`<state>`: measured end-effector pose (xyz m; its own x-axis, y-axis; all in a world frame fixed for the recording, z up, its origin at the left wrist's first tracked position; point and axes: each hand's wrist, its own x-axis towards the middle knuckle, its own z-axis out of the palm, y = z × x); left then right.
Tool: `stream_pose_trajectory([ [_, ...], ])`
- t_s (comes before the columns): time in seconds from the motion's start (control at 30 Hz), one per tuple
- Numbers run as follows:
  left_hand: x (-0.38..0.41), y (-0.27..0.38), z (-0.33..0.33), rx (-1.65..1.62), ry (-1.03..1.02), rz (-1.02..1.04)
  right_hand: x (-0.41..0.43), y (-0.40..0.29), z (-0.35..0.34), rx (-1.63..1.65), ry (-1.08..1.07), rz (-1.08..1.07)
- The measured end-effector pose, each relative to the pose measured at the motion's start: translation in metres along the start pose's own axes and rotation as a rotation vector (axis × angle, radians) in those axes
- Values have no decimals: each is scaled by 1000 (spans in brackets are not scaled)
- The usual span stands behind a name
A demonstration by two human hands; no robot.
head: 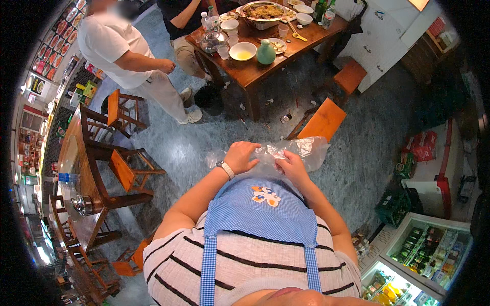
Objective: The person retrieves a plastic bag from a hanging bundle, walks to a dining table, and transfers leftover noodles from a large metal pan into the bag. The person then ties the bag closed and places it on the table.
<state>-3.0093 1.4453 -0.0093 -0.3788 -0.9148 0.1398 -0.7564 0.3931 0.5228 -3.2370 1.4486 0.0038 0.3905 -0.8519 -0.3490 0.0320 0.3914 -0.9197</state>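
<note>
Both of my hands are in front of the blue checked apron (pixel 264 214), at a crumpled, clear plastic sheet or bag (pixel 314 153). My left hand (pixel 240 157), with a pale-banded watch on the wrist, lies over the sheet's left part, fingers bent and thumb apart; whether it grips the plastic I cannot tell. My right hand (pixel 291 165) pinches the plastic between thumb and fingers near its middle. The sheet spreads out to both sides of my hands and overlaps the near end of an orange wooden stool (pixel 325 118).
Ahead stands a wooden table (pixel 249 72) with a metal pot (pixel 264 13), bowls, bottles and a green vase-shaped bottle (pixel 266 52). A person in white (pixel 111 49) stands at its left; another sits behind. Litter dots the floor. Stools and a table (pixel 90 187) are left, drinks fridges (pixel 425 248) right.
</note>
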Motion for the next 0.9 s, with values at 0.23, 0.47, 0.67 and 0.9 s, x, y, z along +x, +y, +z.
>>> stream_pose_trajectory([
  [0.23,-24,-79,9,267,98,-299,-6,19,-29,103,155,72],
  [0.47,-35,-99,2,217,141,-540,-18,46,-44,-57,143,99],
  [0.67,-35,-121,10,-337,163,-821,-17,51,-38,-537,151,23],
  [0.9,-21,-112,1,-1255,269,-903,-13,52,-33,-830,166,-17],
])
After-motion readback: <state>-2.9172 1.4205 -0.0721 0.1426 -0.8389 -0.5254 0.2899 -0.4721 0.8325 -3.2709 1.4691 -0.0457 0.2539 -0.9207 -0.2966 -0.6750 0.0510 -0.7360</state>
